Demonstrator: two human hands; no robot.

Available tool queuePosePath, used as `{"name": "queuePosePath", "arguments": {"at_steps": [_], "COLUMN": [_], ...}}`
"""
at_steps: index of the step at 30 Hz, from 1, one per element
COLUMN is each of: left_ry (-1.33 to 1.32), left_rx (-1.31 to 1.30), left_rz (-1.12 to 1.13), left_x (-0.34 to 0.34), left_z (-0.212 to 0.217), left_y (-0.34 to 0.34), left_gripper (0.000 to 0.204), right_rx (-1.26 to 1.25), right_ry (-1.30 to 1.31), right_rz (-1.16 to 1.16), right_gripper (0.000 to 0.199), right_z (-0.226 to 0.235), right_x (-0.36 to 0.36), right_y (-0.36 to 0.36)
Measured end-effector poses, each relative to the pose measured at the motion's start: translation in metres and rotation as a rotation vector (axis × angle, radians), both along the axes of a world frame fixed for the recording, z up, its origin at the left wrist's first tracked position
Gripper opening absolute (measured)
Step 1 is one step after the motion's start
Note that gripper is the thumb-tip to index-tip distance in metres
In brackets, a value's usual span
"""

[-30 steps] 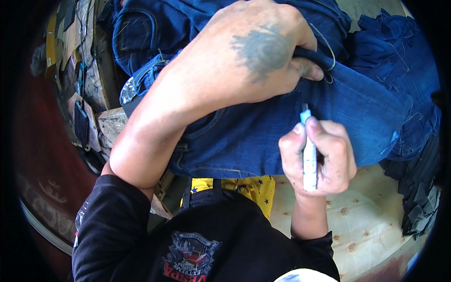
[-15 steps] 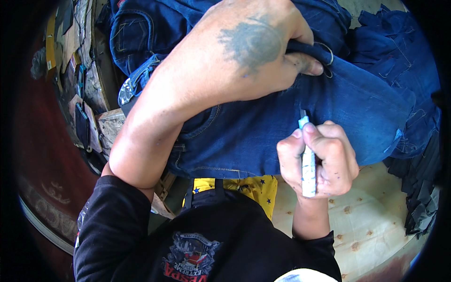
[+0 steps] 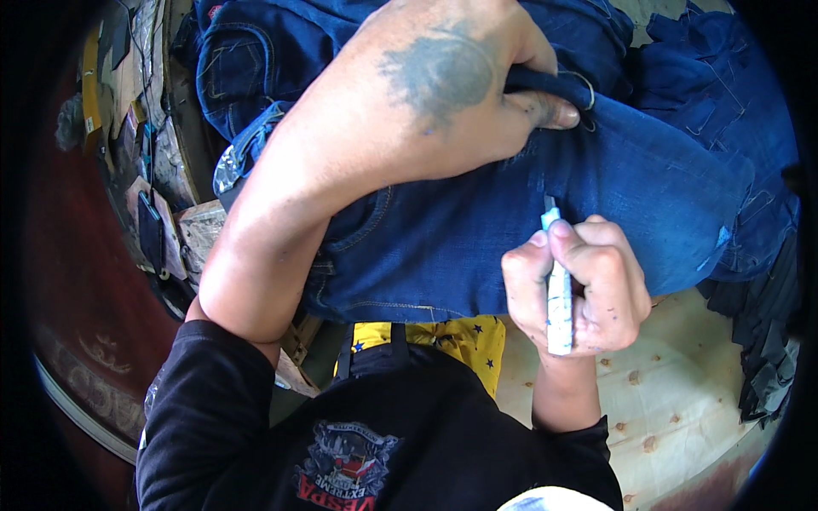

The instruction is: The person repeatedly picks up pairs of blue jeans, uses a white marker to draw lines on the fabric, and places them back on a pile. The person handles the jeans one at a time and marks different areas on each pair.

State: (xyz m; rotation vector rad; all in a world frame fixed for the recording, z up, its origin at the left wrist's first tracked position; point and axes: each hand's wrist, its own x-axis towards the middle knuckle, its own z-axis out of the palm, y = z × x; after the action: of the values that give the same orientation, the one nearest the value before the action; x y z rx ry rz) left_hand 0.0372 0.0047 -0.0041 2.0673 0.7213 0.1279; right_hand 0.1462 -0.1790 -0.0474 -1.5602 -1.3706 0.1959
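A pair of dark blue jeans point(image 3: 443, 255) lies spread in front of me, with a curved, stitched pocket edge and a paler worn patch on the leg. My left hand point(image 3: 460, 94) reaches across them and pinches a raised fold of the denim between thumb and fingers. A loop of light thread pokes out beside that thumb. In my right hand point(image 3: 588, 281) is a small blade tool point(image 3: 559, 311), its handle wrapped in white and light blue. Its short dark tip points away from me at the denim below the fold; whether it touches cannot be told.
More denim point(image 3: 699, 77) is heaped at the far right, and dark cloth point(image 3: 771, 366) hangs below it. Wooden boards with odds and ends, among them a dark phone-like object point(image 3: 150, 230), line the left. A pale wooden board point(image 3: 639, 400) lies at the lower right.
My left hand and the pinched fold have shifted slightly left and away from me. The right hand keeps its grip on the blade tool in nearly the same place.
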Motion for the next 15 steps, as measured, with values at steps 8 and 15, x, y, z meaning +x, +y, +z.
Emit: {"name": "queuePosePath", "arguments": {"at_steps": [8,15], "left_ry": [-0.007,0.036], "left_rx": [-0.071,0.079], "left_rz": [-0.041,-0.033], "left_x": [-0.003,-0.004], "left_z": [-0.003,-0.016], "left_y": [0.007,-0.001], "left_gripper": [0.023,0.021], "right_rx": [0.024,-0.001], "right_ry": [-0.019,-0.051], "right_rz": [-0.03,-0.068], "right_gripper": [0.019,0.018], "right_z": [-0.002,-0.004], "right_x": [0.0,-0.002], "right_y": [0.0,-0.001]}}
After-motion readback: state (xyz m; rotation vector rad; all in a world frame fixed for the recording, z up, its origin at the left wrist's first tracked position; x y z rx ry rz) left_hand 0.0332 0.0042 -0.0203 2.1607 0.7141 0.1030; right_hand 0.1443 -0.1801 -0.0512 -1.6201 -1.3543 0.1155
